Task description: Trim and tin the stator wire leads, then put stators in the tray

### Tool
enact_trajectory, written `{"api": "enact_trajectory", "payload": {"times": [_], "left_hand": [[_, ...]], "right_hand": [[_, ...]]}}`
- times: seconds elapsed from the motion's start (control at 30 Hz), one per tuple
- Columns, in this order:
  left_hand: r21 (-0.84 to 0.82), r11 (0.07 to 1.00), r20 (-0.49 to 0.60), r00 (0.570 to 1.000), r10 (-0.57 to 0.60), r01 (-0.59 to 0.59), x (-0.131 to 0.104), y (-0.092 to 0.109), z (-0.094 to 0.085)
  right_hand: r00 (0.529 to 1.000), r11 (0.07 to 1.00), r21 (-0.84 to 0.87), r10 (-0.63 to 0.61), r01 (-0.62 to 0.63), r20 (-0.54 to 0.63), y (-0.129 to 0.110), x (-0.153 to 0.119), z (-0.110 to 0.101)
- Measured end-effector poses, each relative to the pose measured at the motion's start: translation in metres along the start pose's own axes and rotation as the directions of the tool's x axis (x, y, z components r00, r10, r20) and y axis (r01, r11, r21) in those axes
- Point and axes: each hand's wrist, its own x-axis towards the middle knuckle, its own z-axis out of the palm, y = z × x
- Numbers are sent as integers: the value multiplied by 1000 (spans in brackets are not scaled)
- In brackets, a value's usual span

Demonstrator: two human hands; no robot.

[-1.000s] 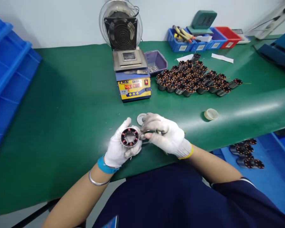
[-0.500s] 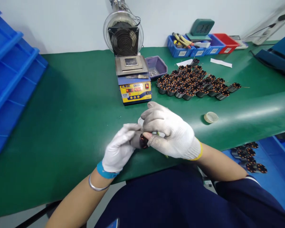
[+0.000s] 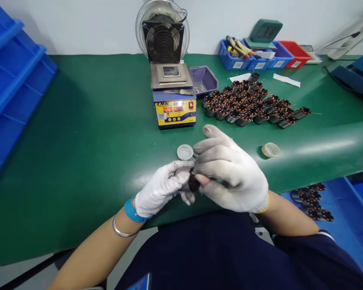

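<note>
A motor stator (image 3: 185, 186), a dark grey cylinder with windings at its open end, lies tilted in my gloved left hand (image 3: 163, 185), whose fingers wrap round its side. My gloved right hand (image 3: 230, 173) is at the stator's open end. Its bare thumb tip and fingers pinch there; whatever is between them is too small to make out. Just beyond the hands, a small round white dish (image 3: 184, 152) lies on the green table (image 3: 93, 161), partly beside my right fingers.
A solder pot (image 3: 174, 108) with a fan behind it stands ahead, beside a purple bin (image 3: 203, 78). Many similar stators (image 3: 245, 102) are grouped to the right. A round cup (image 3: 270, 150) sits nearer. Blue trays (image 3: 15, 88) are at left; a blue crate (image 3: 347, 217) holds stators at lower right.
Both hands have shifted slightly right in view with the stator, and its wound end has turned. The small white dish, mostly covered before, now shows. The view has also shifted a little.
</note>
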Motion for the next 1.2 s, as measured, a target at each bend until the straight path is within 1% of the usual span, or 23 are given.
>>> {"api": "enact_trajectory", "payload": {"times": [0.03,0.07,0.1,0.13,0.17,0.2,0.3,0.33,0.4,0.47,0.53,0.57,0.63,0.7,0.8,0.87,0.93,1.0,1.03,1.07,1.1,1.13,1.2], "left_hand": [[-11,1000,-5,1000,13,-13,0,1,0],[-38,999,3,1000,12,-12,0,1,-1],[-69,998,4,1000,14,-13,0,2,-1],[-100,995,-2,1000,25,-25,1,2,-1],[-128,991,-18,999,43,-45,1,1,-1],[-153,985,-43,997,70,-76,2,1,-1],[-198,964,-119,980,158,-179,3,-4,-1],[-197,959,-139,974,180,-206,4,-6,0],[-179,953,-178,961,213,-245,5,-11,0],[-169,950,-214,950,226,-264,6,-14,1],[-171,948,-241,945,223,-267,7,-16,2],[-171,948,-247,943,221,-267,7,-17,2],[-160,949,-241,943,230,-273,6,-17,2],[-131,947,-228,939,259,-293,5,-18,3],[-35,942,-194,926,323,-335,5,-24,1],[77,928,-151,916,372,-365,4,-30,-2],[174,910,-71,917,393,-377,3,-35,-7],[223,896,26,921,389,-385,3,-38,-11],[244,886,59,918,392,-394,4,-38,-12],[273,872,63,912,405,-406,5,-38,-12],[316,853,37,904,426,-415,6,-38,-11],[371,833,-15,895,447,-410,8,-37,-9],[475,806,-152,869,472,-354,11,-38,-5]], "right_hand": [[991,992,107,78,-67,-108,2,-4,0],[959,967,224,172,-122,-224,4,-8,0],[910,934,322,262,-155,-321,6,-14,1],[862,909,377,328,-177,-386,8,-19,2],[839,905,381,353,-192,-414,10,-26,5],[848,920,335,337,-204,-408,12,-33,9],[937,980,35,196,-194,-289,12,-50,29],[956,982,-65,158,-179,-249,11,-54,37],[972,960,-219,129,-171,-196,10,-57,50],[972,927,-318,149,-201,-180,9,-55,58],[962,908,-347,166,-235,-217,9,-52,57],[956,914,-330,159,-237,-247,9,-51,54],[951,947,-251,127,-201,-283,8,-52,48],[959,963,-211,107,-166,-264,7,-54,45],[973,937,-294,133,-186,-190,8,-54,52],[975,916,-349,144,-197,-171,10,-52,60],[977,903,-381,147,-197,-156,13,-49,65],[979,889,-412,158,-199,-132,16,-47,66],[980,886,-421,165,-196,-109,17,-47,64],[983,886,-425,167,-185,-79,17,-47,63],[984,887,-428,169,-173,-49,17,-47,62],[985,887,-432,170,-160,-16,16,-47,61],[985,884,-448,169,-137,33,14,-48,61]]}}
